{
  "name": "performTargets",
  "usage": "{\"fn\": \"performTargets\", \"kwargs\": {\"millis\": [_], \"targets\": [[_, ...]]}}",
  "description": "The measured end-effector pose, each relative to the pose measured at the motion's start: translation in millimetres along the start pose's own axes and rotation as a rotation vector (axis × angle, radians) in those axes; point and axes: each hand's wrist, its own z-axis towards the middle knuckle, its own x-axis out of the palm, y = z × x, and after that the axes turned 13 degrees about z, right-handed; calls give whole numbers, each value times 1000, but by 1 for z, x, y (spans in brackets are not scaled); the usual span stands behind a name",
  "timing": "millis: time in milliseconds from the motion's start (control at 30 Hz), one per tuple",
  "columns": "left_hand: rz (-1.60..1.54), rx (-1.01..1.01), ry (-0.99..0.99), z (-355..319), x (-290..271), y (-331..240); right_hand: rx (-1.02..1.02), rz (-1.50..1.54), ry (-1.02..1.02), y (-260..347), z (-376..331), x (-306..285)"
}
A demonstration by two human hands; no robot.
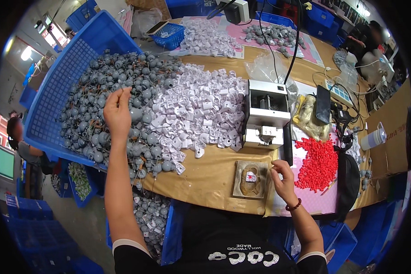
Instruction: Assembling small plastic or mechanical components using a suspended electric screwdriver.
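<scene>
My left hand (118, 112) reaches over the heap of grey round parts with thin wires (93, 123). Its fingers are pressed together, and whatever they may hold cannot be made out. Close to the front edge of the table lies a square block (237, 186) with a rounded hollow. A small white piece with a bit of red on it (250, 176) sits in that hollow. Just right of the block is my right hand (284, 181), its fingers curled in a pinch; what is between them is hidden. A red bead bracelet (293, 205) circles that wrist.
White plastic pieces (201, 109) are heaped mid-table, beside a silver and black machine (266, 119). Small red parts (317, 164) lie on pink paper at right, near a black phone (323, 105). A tilted blue crate (45, 114) stands left. Cables hang above; people are further off.
</scene>
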Motion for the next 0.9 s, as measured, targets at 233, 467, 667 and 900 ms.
{"fn": "performTargets", "kwargs": {"millis": [233,467,667,900], "targets": [[-542,-8,-114,38,32,-64,-15,34,55,18,9,20],[-19,116,348,-17,39,-21,30,92,197,29,14,50],[464,221,-223,-169,-56,55,10,33,371,31,23,71],[589,-405,-106,-299,-35,203,-348,-154,734,66,107,147]]}}
